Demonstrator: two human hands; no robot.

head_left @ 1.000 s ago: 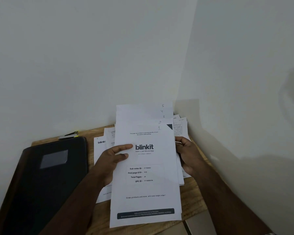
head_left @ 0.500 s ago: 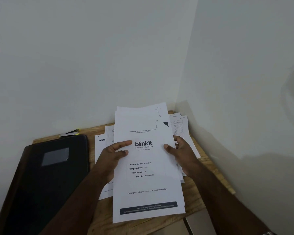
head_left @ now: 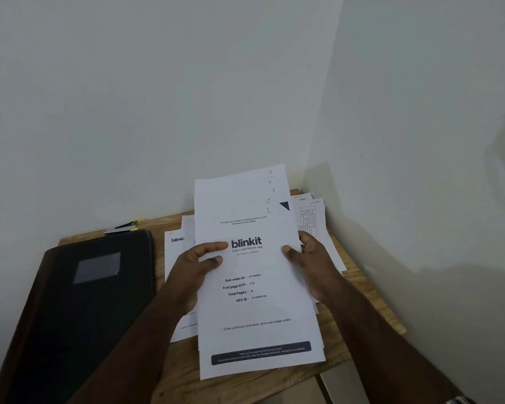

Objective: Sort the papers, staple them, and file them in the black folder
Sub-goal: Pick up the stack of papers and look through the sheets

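I hold a fanned stack of white papers (head_left: 254, 310) above a small wooden table (head_left: 359, 298). The top sheet reads "blinkit"; numbers 1 to 5 are handwritten on the staggered upper right corners. My left hand (head_left: 193, 272) grips the stack's left edge, thumb on the top sheet. My right hand (head_left: 312, 263) grips the right edge, thumb on top, fingers behind. The black folder (head_left: 79, 310) lies shut on the table's left side. A stapler (head_left: 123, 227) lies beyond the folder by the wall.
More loose sheets (head_left: 177, 249) lie on the table under the stack, some printed with tables at the right (head_left: 312, 217). White walls meet in a corner just behind the table. The table's front edge runs below the stack.
My right thumb has come onto the front of the stack from its edge. The stack has tilted slightly and the sheets have drawn closer together.
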